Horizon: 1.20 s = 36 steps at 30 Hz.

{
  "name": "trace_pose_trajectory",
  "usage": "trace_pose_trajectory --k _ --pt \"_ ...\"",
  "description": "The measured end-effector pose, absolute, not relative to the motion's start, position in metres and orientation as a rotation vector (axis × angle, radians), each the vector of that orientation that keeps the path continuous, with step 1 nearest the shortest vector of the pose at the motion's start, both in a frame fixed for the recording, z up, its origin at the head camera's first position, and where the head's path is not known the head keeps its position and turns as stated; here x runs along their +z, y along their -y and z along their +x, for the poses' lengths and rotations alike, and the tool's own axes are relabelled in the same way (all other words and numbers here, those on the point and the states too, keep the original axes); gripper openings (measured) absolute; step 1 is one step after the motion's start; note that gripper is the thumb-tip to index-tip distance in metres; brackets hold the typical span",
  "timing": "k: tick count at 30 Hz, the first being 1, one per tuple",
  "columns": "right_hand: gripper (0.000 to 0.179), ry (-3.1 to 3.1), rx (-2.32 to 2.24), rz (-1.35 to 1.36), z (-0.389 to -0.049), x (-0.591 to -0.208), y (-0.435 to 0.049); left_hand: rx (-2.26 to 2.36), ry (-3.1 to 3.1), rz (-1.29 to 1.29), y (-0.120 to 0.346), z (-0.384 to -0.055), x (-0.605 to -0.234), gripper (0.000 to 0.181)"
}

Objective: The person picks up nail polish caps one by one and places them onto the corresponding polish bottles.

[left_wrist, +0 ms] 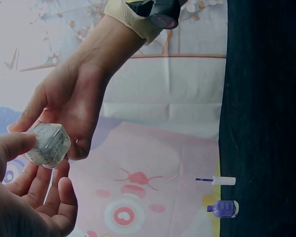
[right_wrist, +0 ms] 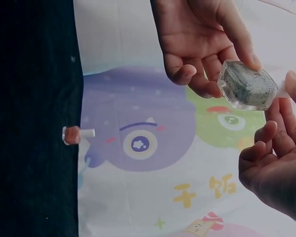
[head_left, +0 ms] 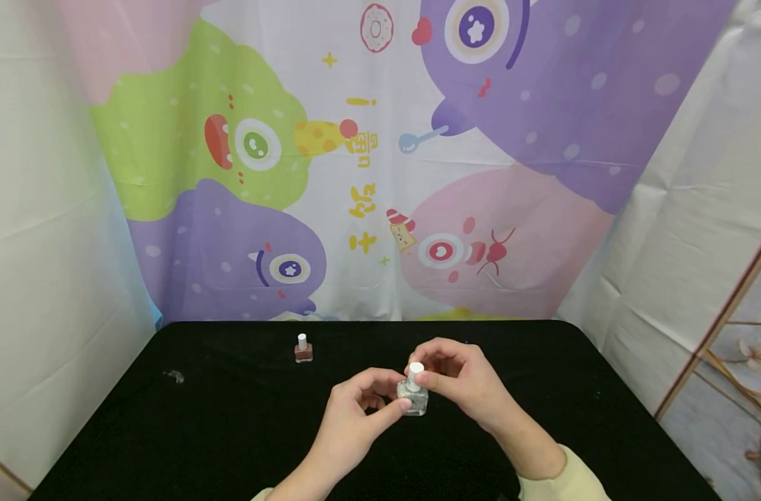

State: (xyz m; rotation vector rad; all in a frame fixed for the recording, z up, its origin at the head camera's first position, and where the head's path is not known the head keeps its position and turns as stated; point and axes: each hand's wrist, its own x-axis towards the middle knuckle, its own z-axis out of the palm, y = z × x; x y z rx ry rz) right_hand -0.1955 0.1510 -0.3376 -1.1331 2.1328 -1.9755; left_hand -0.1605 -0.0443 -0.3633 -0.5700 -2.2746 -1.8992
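A small square nail polish bottle (head_left: pixel 418 405) of clear glass, with pale speckled polish inside, is held up between both hands over the black table. My left hand (head_left: pixel 355 416) pinches its glass body between thumb and fingers. On the white cap (head_left: pixel 416 369), my right hand (head_left: pixel 471 379) has its thumb and fingertips gripping from the side. The cap sits at the bottle's neck. Seen from the left wrist, the bottle (left_wrist: pixel 50 144) shows its base, hiding the cap. The right wrist view shows the speckled bottle (right_wrist: pixel 249 86) tilted, with the left thumb on its face.
A reddish-brown nail polish bottle (head_left: pixel 303 353) with a white cap stands toward the back left of the black table (head_left: pixel 230 431). In the left wrist view, an uncapped purple polish bottle (left_wrist: pixel 223 209) stands beside a white cap with brush (left_wrist: pixel 223 180). A patterned curtain (head_left: pixel 380 299) hangs behind.
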Motion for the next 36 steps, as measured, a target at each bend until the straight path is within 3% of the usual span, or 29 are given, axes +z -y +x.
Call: trace_pose_trajectory --k 15,25,36 --pt "0.014 -2.165 -1.986 -1.153 -0.1952 -0.338 -0.1491 -1.896 2.273 -0.565 0.0443 -0.1609 -0.3638 0.021" --pt "0.031 -2.145 -1.97 -1.099 -0.1953 -0.3355 -0.1505 -1.903 2.268 -0.547 0.0452 -0.161 -0.365 0.021" --pt "0.033 -2.028 -1.909 -1.154 -0.1948 -0.3337 -0.1518 -1.911 2.291 -0.554 0.0463 -0.161 -0.365 0.023"
